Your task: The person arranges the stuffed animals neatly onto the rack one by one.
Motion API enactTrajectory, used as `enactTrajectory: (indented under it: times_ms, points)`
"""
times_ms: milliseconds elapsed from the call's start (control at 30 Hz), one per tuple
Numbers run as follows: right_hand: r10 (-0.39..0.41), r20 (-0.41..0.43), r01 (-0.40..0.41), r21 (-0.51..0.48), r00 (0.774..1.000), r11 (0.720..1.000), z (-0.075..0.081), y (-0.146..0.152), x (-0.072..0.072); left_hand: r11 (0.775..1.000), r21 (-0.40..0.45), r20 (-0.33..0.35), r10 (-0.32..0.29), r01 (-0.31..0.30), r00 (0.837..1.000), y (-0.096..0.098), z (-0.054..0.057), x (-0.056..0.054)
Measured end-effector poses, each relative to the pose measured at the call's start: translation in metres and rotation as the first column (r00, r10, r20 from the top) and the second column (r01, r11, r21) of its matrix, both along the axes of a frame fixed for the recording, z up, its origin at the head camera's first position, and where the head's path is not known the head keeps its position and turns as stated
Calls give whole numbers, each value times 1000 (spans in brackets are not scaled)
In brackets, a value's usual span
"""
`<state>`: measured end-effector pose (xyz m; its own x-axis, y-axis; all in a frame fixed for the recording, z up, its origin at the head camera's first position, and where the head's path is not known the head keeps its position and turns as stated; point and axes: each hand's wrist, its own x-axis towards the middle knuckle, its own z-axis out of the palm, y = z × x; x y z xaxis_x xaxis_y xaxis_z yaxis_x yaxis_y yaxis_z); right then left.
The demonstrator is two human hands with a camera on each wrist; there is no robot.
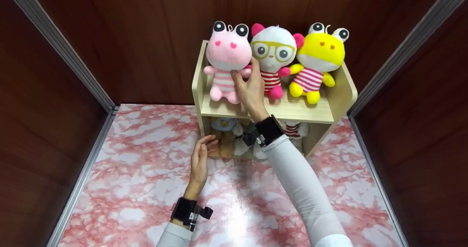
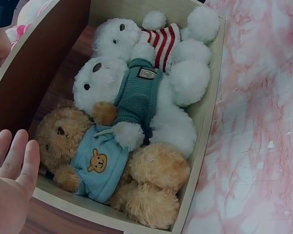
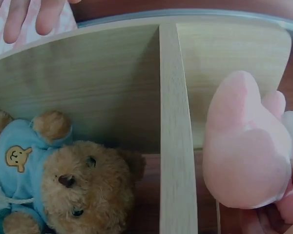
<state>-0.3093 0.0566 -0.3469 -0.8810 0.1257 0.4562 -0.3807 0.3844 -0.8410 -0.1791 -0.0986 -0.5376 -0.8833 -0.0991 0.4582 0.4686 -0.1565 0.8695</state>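
My right hand (image 1: 251, 89) holds a pink frog plush toy (image 1: 229, 51) by its side, thumb in front at its arm. The toy is upright on the top board of a small wooden shelf (image 1: 303, 109), at the left end. In the right wrist view, the pink plush (image 3: 246, 165) is seen from below with fingertips against it. My left hand (image 1: 200, 163) is held beside the shelf's lower left side, fingers extended, holding nothing. In the left wrist view, that hand (image 2: 12, 180) is near a brown teddy bear (image 2: 100, 163) in a blue sweater.
Beside the pink toy sit a white plush with yellow glasses (image 1: 274, 53) and a yellow frog plush (image 1: 321, 53). Below are white plush bears, one in a green sweater (image 2: 136, 97), another in red stripes (image 2: 166, 46). Dark wood panels (image 1: 146, 49) surround the pink marbled floor (image 1: 135, 181).
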Motion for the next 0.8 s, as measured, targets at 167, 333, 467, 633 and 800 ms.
enactTrajectory:
  times_ms: [167,333,467,633,800]
  points:
    - [-35,33,31,122,999,992,2,-5,-6,1000,-6,8,14,-14,1000,0,0,0]
    - [-81,-39,88,213,996,973,-3,-9,-11,999,-27,11,46,-46,999,1,-1,1]
    - [-139,-165,185,303,976,935,-8,-11,-13,996,-49,-1,76,-76,997,2,-1,1]
    - [-236,-281,347,465,930,814,-7,-9,-16,993,-66,-3,99,-99,995,1,0,3]
    - [-219,-363,394,530,906,751,-8,-6,-16,992,-68,-4,106,-106,994,-3,-1,4]
